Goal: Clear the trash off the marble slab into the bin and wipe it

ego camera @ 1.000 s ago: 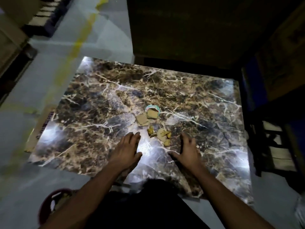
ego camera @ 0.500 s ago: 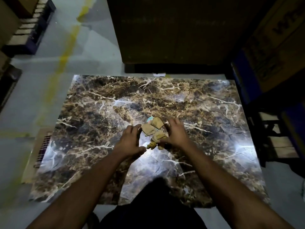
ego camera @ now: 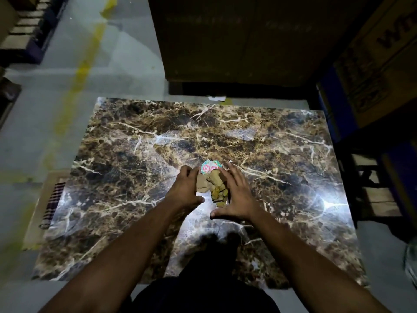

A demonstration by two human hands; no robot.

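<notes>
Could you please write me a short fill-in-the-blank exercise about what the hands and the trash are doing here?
1. The cardboard scraps lie between the left hand and the ___ hand.
2. The scraps rest on the ___ slab.
3. The round printed wrapper sits at the pile's ___ end.

Missing words: right; marble; far

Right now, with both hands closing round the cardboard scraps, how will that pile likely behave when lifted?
The cardboard scraps are separate small pieces, so some may slip out between the hands. They look thin and probably light. The round printed wrapper at the far end looks flimsy and may crumple.
</notes>
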